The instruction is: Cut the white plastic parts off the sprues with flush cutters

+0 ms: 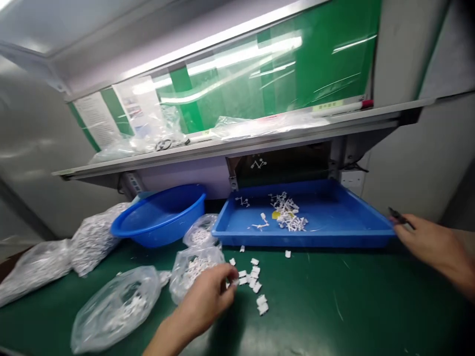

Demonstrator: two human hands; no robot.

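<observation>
My left hand is closed in a pinch at the near middle of the table, with a small white plastic piece at its fingertips. Right beside it lie several loose white plastic pieces. Just behind the wrist stands an open clear bag of white parts. Off to the right, my right hand is wrapped around a dark hand tool, its exact kind blurred. That hand is by the right front corner of a blue tray, which holds a heap of white branching plastic scraps.
A blue basin stands left of the tray. Clear bags of white parts lie at left, near fuller bags. A shelf overhangs the green table. One branching scrap shows against the dark opening behind the tray.
</observation>
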